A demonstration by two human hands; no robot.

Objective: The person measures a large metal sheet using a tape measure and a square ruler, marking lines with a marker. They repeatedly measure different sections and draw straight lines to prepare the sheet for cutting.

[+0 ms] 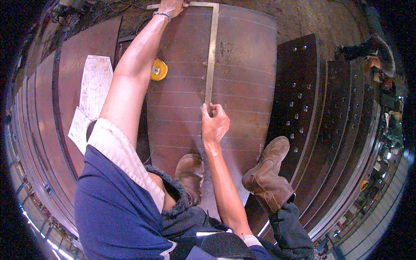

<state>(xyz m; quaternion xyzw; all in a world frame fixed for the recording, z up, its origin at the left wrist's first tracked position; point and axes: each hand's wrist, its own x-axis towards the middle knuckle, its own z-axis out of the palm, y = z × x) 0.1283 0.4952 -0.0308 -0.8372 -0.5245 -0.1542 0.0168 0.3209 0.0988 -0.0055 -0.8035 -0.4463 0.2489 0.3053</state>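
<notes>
A long steel square [212,56] lies on a brown steel plate [247,52] marked with several pale cross lines. At the far edge, my left hand [171,8] is closed on the square's short arm, its fingers partly cut off by the picture's top. My right hand [215,125] pinches around the near end of the long arm, at the middle of the plate. Whether a small marker is also between those fingers, I cannot tell. A round yellow tape measure [159,70] sits by the plate's left edge, beside my left forearm.
My brown boots [190,175] are on and beside the plate's near part. White papers or boards [96,84] lie on plates at the left. Dark plates with several holes [299,86] stand right. A person's leg and shoe [383,54] show at far right.
</notes>
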